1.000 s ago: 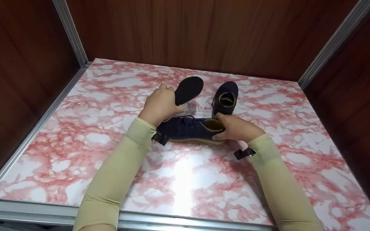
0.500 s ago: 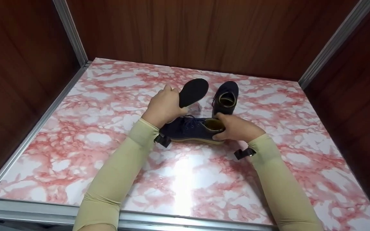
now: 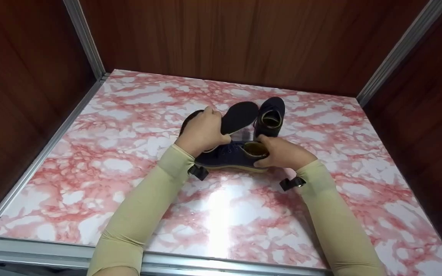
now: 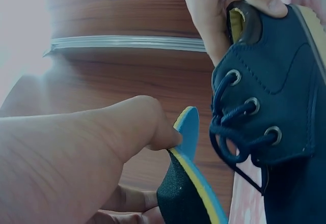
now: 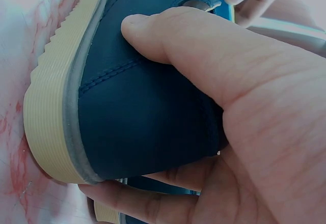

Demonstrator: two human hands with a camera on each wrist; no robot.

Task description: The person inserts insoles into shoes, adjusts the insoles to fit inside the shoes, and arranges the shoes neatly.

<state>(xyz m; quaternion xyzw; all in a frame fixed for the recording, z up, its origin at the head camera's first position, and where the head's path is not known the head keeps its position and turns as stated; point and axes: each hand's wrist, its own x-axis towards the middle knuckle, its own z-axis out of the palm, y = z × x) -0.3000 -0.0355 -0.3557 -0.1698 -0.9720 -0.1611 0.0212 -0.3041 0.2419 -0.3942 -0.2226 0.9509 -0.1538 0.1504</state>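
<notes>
My left hand pinches an insole near its middle, above the laced front of a navy lace-up shoe. The insole's black underside shows in the head view. In the left wrist view its blue face and yellow edge appear, and it looks bent at the thumb. That shoe lies with its toe to the left, its opening apart from the insole. With thumb and fingers, my right hand grips the heel, as the right wrist view shows close up. Its laces are tied.
A second navy shoe stands behind the first, toe pointing away. Both are on a red-and-white marbled board. Dark wooden panels rise at the back and sides, and a metal rail runs along the front.
My left hand has moved right and slightly nearer with the insole, towards the shoe's opening. More of the insole now shows left of the hand. My right hand and both shoes have stayed put.
</notes>
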